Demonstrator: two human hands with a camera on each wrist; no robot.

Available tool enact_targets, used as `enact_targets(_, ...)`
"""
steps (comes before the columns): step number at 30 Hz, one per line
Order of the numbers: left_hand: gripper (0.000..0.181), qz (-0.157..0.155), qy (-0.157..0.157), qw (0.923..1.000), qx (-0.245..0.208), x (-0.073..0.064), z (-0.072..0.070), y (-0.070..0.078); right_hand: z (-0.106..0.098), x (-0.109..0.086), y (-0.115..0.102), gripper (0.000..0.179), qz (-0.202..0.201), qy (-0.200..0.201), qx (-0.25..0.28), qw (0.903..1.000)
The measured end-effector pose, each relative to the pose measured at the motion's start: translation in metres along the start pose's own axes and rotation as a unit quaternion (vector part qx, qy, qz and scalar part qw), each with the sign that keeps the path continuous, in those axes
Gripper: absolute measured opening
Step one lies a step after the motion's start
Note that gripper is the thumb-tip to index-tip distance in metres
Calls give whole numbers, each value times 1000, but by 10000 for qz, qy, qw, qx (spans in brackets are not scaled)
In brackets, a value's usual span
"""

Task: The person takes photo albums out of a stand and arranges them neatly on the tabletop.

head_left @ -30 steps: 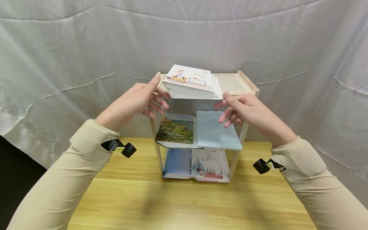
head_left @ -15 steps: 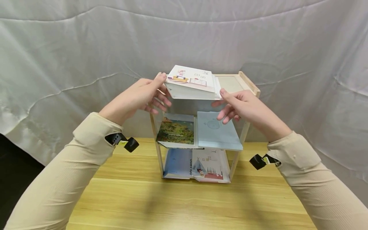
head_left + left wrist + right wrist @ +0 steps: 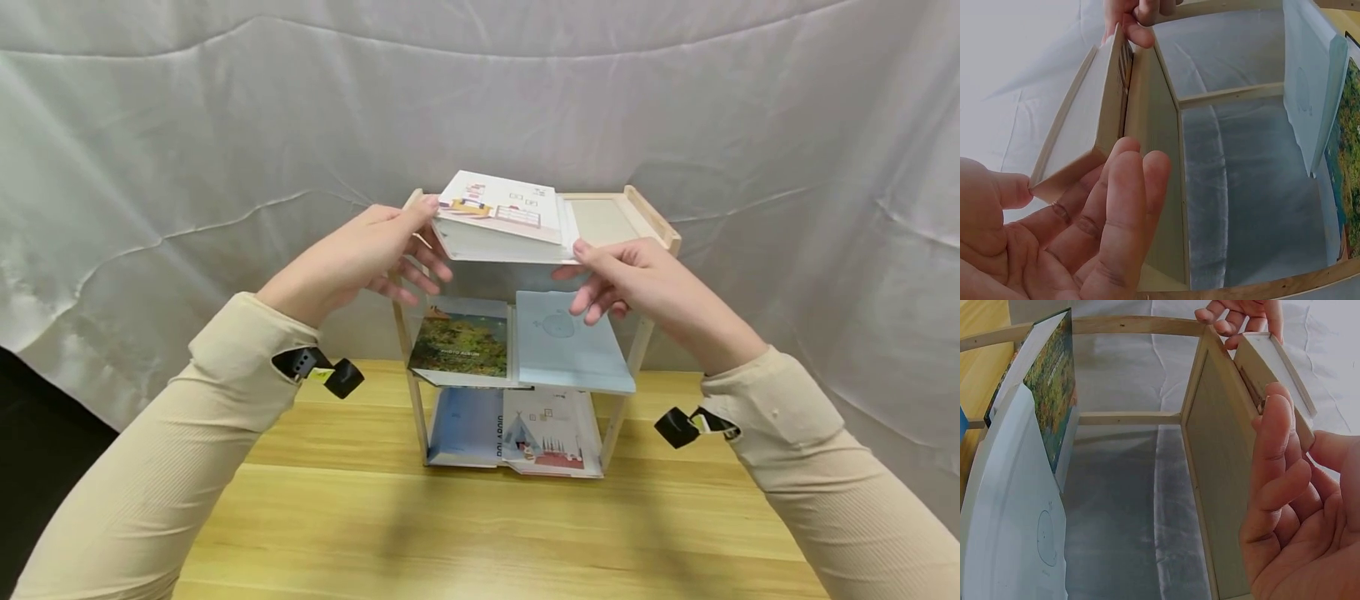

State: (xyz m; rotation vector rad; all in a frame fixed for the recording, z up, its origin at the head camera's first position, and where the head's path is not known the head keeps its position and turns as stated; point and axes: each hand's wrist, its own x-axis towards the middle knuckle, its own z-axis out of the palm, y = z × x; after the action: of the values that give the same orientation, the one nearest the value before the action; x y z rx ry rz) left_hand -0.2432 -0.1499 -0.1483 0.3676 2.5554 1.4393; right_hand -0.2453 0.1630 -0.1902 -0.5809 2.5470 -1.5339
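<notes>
A white photo album (image 3: 498, 208) with a printed room scene on its cover lies on the top board of a small wooden shelf (image 3: 648, 218), its front edge towards me. My left hand (image 3: 367, 250) pinches its left corner, thumb on the cover side and fingers underneath. At the front right corner my right hand (image 3: 637, 271) pinches it likewise, the lower fingers spread loosely below. In the left wrist view the album's page block (image 3: 1088, 119) shows between thumb and fingers. The right wrist view shows the same album (image 3: 1272, 362) beside the shelf's top panel.
On the middle shelf lie a dark landscape album (image 3: 465, 342) and a pale blue album (image 3: 570, 342). The bottom shelf bears a blue album (image 3: 467, 421) and a white one with a tent picture (image 3: 543, 433). A wooden table (image 3: 480, 533) is underneath; a grey curtain (image 3: 480, 100) hangs behind.
My left hand has moved right and its thumb now meets the album's corner. The right hand has shifted slightly left onto the other corner. The album has moved very slightly right.
</notes>
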Motion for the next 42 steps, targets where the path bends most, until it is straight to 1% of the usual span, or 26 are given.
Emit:
enact_targets(6, 66, -12, -38, 10000, -41, -3, 0, 1, -1, -1, -1, 59, 0, -127, -13, 9999)
enact_targets(11, 69, -57, -231, 9997, -105, -2, -3, 0, -3, -1, -4, 65, 266, -239, -79, 9993)
enact_targets(14, 72, -91, -366, 9992, -119, 0, -5, -2, -4, 1, -5, 68, 431, -204, -173, 9987)
enact_targets(19, 73, -96, -484, 9985, -220, 2, -4, -2, -5, 3, -7, 68, 527, -88, -177, 9984)
enact_targets(25, 70, -167, -493, 9979, -389, 4, 0, -1, -4, 4, -7, 63, 528, -52, -66, 9986)
enact_targets(28, 70, -198, -512, 9973, -482, 2, 2, -1, -4, 3, -6, 61, 536, -61, 84, 9985)
enact_targets(32, 70, -216, -582, 9951, -767, -1, 6, -3, -4, 0, -6, 58, 516, -112, 326, 9981)
enact_targets(37, 68, -228, -715, 9913, -1080, -7, 13, -9, -4, -5, -3, 52, 432, -292, 561, 9971)
enact_targets(42, 64, -93, -929, 9874, -1278, -14, 21, -18, -5, -11, 4, 48, 307, -550, 706, 9955)
